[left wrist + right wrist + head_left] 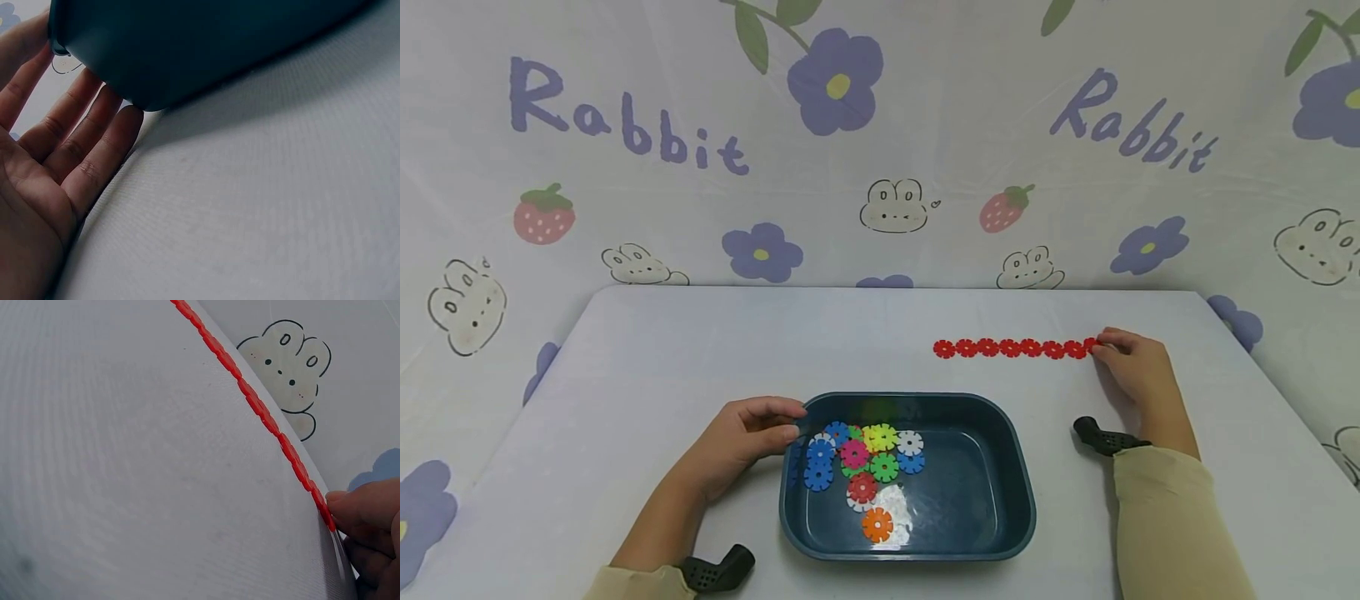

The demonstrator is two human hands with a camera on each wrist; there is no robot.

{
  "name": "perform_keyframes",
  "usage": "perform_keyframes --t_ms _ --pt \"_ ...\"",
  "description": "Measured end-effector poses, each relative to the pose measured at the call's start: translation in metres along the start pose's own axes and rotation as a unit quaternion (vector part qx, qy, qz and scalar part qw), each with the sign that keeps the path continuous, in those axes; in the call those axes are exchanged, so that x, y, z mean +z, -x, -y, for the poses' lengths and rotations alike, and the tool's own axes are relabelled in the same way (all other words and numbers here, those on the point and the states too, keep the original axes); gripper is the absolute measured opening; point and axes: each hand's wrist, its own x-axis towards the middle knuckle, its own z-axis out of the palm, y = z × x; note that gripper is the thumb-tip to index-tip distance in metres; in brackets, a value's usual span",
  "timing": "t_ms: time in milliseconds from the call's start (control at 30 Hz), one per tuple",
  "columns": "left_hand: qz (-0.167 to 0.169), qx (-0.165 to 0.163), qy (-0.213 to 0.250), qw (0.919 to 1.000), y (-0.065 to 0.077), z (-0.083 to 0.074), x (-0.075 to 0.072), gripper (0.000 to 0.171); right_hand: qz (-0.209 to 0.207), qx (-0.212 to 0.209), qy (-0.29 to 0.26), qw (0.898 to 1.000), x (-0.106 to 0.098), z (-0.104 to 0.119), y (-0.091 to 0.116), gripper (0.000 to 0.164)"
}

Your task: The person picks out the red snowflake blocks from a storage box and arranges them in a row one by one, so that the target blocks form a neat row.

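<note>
My right hand (1138, 367) pinches the rightmost red notched plastic disc (1091, 343) between thumb and fingertips. That disc ends a straight row of several red discs (988, 347) lying on the white table, edge to edge. The right wrist view shows the same red row (259, 409) running up to the fingertips of that hand (369, 519). At the left back corner of a dark teal tray (958, 546), my left hand (748, 429) touches the rim with relaxed fingers. From the left wrist, its fairly straight fingers (94, 169) meet the tray's outer wall (156, 56).
Inside the tray, blue (818, 475), green (884, 467), yellow (880, 437), pink (853, 454), white and orange discs (877, 525) lie piled toward the left. A patterned cloth (895, 150) hangs behind the table (700, 342). Each wrist carries a black device (1105, 437).
</note>
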Motion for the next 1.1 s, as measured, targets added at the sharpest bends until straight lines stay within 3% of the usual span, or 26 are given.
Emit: perform_keyframes --t_ms 467,700,900,1100 --pt "0.004 0.011 0.004 0.9999 0.0 0.001 -0.001 0.034 0.0 0.003 0.0 1.0 -0.001 0.002 0.0 0.056" --pt "0.002 0.003 0.0 1.0 0.0 0.0 0.0 0.035 -0.003 0.017 -0.024 1.0 -0.008 0.021 0.011 0.062" --pt "0.001 -0.001 -0.005 1.0 0.001 -0.001 0.001 0.035 -0.043 -0.049 -0.04 0.997 -0.015 0.052 0.028 0.061" --pt "-0.001 -0.004 -0.007 1.0 0.0 -0.001 0.001 0.034 -0.073 -0.139 -0.041 0.987 -0.021 0.091 0.057 0.06"
